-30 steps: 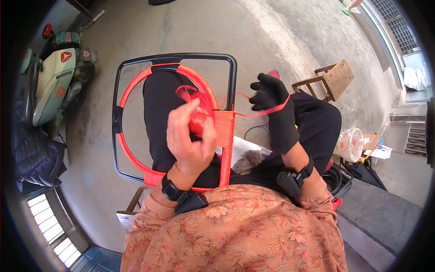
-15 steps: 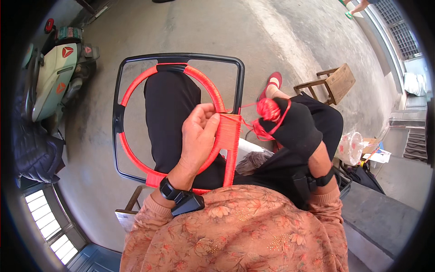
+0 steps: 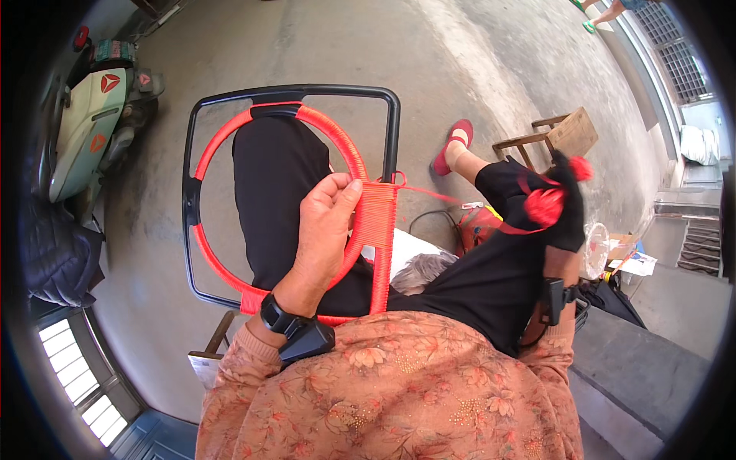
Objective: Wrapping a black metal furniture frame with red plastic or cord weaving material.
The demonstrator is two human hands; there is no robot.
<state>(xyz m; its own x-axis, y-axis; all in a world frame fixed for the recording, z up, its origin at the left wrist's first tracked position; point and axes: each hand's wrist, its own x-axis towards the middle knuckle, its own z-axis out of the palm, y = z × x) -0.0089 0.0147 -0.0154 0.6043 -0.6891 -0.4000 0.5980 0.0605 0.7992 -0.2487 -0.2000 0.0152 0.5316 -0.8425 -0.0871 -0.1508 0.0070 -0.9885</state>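
A bare left hand (image 3: 323, 226) pinches the red-wrapped frame (image 3: 377, 217) on the lap (image 3: 268, 192); the gloved right hand (image 3: 566, 205) clutches a red bundle (image 3: 543, 208) well apart. Either grip slipping could slacken the strand (image 3: 437, 195) between.

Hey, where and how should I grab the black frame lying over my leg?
On the black frame, I'd grip the left bar's upper part, from the left. It's bare, slim tubing with a gap before the red-wrapped ring, so fingers could likely curl around. Your left hand and the red cord are toward the right.
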